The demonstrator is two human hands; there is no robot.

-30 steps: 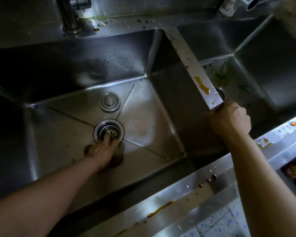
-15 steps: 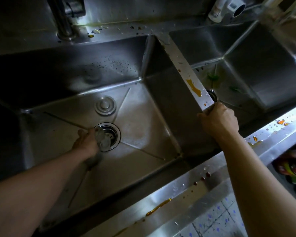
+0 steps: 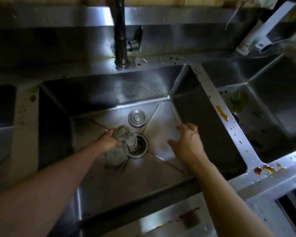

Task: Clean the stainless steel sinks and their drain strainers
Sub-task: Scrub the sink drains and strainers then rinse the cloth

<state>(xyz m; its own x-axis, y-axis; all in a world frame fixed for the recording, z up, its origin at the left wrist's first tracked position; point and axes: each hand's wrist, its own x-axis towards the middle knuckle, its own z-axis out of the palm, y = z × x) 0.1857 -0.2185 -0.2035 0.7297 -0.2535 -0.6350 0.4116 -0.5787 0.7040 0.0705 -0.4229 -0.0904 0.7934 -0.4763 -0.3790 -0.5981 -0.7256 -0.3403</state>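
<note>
We hold a grey cloth (image 3: 120,146) bunched in our left hand (image 3: 108,140), fingers curled round it, at the left rim of the drain strainer (image 3: 138,145) in the middle of the floor of the middle sink (image 3: 109,94). The strainer lies just right of that grip, so the left hand is the nearer one and the wipe runs rightward into the drain. Our right hand (image 3: 186,142) hovers over the sink floor right of the drain, fingers spread and relaxed, holding nothing. A round stopper (image 3: 137,118) sits just behind the drain, toward the back wall. The cloth hides the strainer's left side, and whether it touches the basket inside we cannot tell. The right sink (image 3: 272,86) is cut off; its drain (image 3: 236,117) peeks past the divider (image 3: 224,115), which carries orange smears.
</note>
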